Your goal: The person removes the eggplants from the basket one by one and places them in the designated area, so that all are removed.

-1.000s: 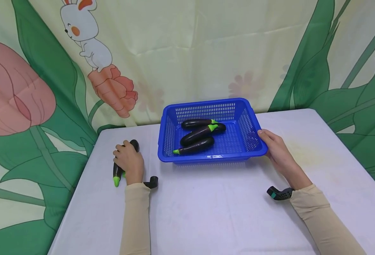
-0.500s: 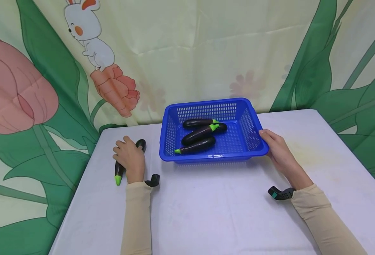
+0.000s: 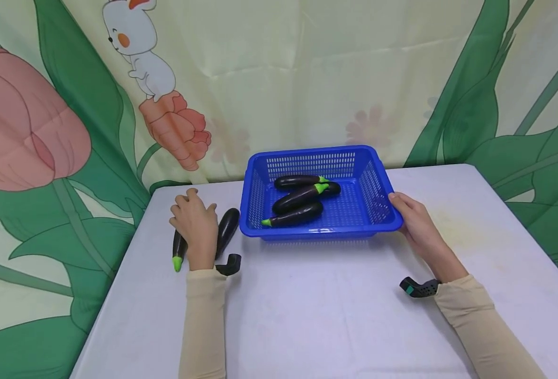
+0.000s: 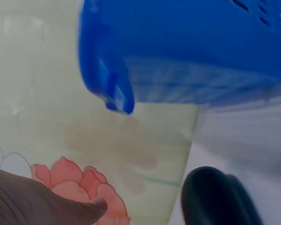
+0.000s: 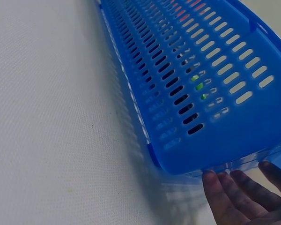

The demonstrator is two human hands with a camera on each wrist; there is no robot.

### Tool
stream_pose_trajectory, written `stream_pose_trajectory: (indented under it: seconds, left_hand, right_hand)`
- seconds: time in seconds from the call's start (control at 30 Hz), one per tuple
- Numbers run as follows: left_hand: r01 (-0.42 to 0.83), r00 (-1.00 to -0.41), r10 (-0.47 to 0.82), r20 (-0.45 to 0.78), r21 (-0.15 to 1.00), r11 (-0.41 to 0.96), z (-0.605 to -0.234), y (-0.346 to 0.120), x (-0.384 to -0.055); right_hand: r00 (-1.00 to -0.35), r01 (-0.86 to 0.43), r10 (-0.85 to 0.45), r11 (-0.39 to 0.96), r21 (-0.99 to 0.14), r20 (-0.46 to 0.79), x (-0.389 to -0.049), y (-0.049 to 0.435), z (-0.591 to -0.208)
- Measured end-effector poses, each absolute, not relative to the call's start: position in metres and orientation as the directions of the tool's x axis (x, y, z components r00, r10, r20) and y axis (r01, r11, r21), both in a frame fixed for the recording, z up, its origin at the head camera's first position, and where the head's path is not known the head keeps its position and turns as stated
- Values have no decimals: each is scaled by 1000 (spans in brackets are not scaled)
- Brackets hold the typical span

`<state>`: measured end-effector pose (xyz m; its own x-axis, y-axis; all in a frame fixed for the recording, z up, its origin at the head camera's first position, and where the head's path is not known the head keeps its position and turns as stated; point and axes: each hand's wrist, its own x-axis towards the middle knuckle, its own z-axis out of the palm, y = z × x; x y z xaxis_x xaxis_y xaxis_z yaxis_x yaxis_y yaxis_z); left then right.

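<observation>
Eggplant (image 3: 227,231) is now lying beside our loose, released left hand (image 3: 195,226), having rolled nearer the basket (image 3: 340,230) our right hand (image 3: 416,223) is gripping, so two are seemingly waiting outside.

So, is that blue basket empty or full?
Neither: four eggplants lie in the blue basket, one partly hidden, and bare perforated floor shows beside them.

White-covered table (image 3: 317,316) with two loose eggplants (image 3: 228,231) and blue basket (image 3: 347,208)

Four eggplants (image 3: 297,201) in basket (image 3: 284,232); two eggplants (image 3: 228,230) on table (image 3: 302,316), left of basket.
</observation>
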<state>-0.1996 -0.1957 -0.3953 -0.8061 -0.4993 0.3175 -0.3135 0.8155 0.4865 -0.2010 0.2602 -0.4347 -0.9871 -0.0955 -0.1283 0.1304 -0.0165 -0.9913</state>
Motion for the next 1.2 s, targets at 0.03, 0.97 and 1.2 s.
stream_pose_trajectory:
  seconds: [0.03,0.97,1.2]
  left_hand:
    - [-299,-809,-491,324,491,818,-392,-193,-199]
    - [277,-895,84,439,397,875,-366,-115,-185]
    - [342,-913,191,361,421,840,-371,-106,-191]
  right_hand:
    - [-987,130,-98,-29,-991,-127,-201,260,-435]
    - [-988,113,-111,-68,-991,-106,-203,263,-440]
    - [-988,116,-107,-67,-991,-108,-205,263,-439]
